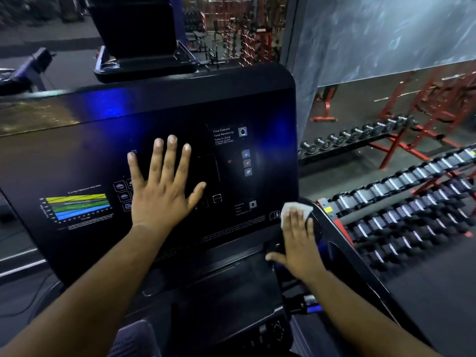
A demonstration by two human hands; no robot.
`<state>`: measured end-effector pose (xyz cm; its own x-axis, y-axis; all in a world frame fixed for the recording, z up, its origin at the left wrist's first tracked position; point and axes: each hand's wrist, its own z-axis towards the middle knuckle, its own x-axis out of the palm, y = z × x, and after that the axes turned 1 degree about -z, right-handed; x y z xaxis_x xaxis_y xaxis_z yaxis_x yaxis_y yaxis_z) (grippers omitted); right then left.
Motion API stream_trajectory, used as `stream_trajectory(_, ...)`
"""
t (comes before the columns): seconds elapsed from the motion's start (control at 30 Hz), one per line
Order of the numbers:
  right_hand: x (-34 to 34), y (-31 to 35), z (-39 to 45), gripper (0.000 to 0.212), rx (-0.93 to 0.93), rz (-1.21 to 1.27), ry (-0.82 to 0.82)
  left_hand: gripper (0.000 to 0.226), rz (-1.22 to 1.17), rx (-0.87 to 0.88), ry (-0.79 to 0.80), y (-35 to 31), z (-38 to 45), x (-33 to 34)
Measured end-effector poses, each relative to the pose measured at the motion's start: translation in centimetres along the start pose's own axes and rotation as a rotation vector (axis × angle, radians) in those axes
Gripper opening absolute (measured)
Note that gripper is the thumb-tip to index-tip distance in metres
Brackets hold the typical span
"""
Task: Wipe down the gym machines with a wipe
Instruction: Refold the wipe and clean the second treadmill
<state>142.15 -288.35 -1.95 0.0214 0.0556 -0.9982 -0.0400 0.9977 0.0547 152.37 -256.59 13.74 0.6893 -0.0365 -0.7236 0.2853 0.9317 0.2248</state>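
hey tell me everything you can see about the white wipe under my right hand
The wipe is a small white sheet, thin and slightly crumpled, like paper or cloth. Most of it is hidden beneath the right hand, whose straight fingers press it flat; only its upper edge and corners show beyond the fingertips. It lies on the dark, rounded right end of the machine's console, near the lower right corner of the panel. Whether it is wet cannot be told.

Console panel (159,119) blocks ahead; dumbbell rack (401,202) crowds right; left open.

Both forearms bare, no sleeves; left grip (159,186) and right grip (298,243) ungloved.
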Motion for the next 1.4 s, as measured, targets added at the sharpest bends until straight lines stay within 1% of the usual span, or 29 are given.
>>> stream_trajectory(0.07, -2.6, 0.0, 2.8, 0.135, 0.034, 0.000, -0.075, 0.084, -0.006, -0.005, 0.012, 0.0, 0.0, 0.0)
stream_trajectory(0.17, -7.8, 2.7, 6.7, 0.139, 0.025, 0.026, -0.240, 0.085, -0.005, -0.006, 0.019, -0.1, 0.0, 0.0)
stream_trajectory(0.23, -9.5, 4.5, 7.6, 0.139, -0.002, 0.042, -0.277, 0.084, 0.005, -0.002, 0.003, 0.0, -0.1, 0.0)
stream_trajectory(0.3, -7.8, 5.2, 6.4, 0.140, -0.096, 0.049, -0.236, 0.084, 0.011, 0.003, -0.008, 0.0, -0.1, 0.1)
stream_trajectory(0.4, -2.2, 4.8, 1.7, 0.141, -0.274, -0.052, -0.061, 0.083, 0.005, 0.010, -0.031, 0.0, -0.3, 0.3)
stream_trajectory(0.43, -1.1, 4.2, 0.9, 0.140, -0.315, -0.083, -0.042, 0.082, 0.002, 0.012, -0.038, 0.1, -0.2, 0.3)
stream_trajectory(0.5, -1.7, 3.0, 1.4, 0.135, -0.388, -0.105, -0.085, 0.083, 0.002, 0.012, -0.042, 0.0, -0.1, 0.4)
stream_trajectory(0.57, -4.9, 2.7, 4.2, 0.128, -0.420, -0.103, -0.209, 0.084, 0.009, 0.011, -0.041, 0.0, -0.1, 0.4)
stream_trajectory(0.63, -10.2, 3.8, 8.4, 0.121, -0.402, -0.088, -0.331, 0.084, 0.013, 0.013, -0.047, 0.1, -0.1, 0.4)
stream_trajectory(0.73, -18.4, 6.9, 13.4, 0.122, -0.332, -0.076, -0.465, 0.085, 0.010, 0.016, -0.045, 0.1, -0.1, 0.2)
stream_trajectory(0.8, -20.7, 8.4, 14.4, 0.125, -0.279, -0.085, -0.506, 0.084, 0.025, 0.015, -0.044, 0.1, -0.3, 0.2)
stream_trajectory(0.87, -19.6, 8.7, 13.5, 0.128, -0.277, -0.074, -0.505, 0.084, 0.040, 0.019, -0.046, 0.1, -0.3, 0.3)
stream_trajectory(0.9, -17.8, 8.5, 12.5, 0.129, -0.288, -0.070, -0.468, 0.084, 0.040, 0.022, -0.044, 0.2, -0.3, 0.3)
stream_trajectory(1.07, -3.8, 6.1, 3.1, 0.135, -0.368, -0.155, -0.172, 0.082, 0.029, 0.011, -0.035, 0.2, -0.3, 0.4)
stream_trajectory(1.13, -0.9, 5.2, 1.0, 0.136, -0.395, -0.169, -0.115, 0.082, 0.027, 0.009, -0.027, 0.2, -0.4, 0.5)
stream_trajectory(1.23, -2.3, 4.8, 2.5, 0.131, -0.453, -0.196, -0.173, 0.083, 0.020, 0.002, -0.019, 0.2, -0.4, 0.5)
stream_trajectory(1.33, -7.7, 6.1, 6.6, 0.124, -0.416, -0.184, -0.258, 0.083, 0.031, 0.008, -0.026, 0.1, -0.5, 0.5)
stream_trajectory(1.4, -12.1, 7.6, 9.5, 0.124, -0.365, -0.150, -0.330, 0.083, 0.037, 0.018, -0.038, 0.2, -0.4, 0.5)
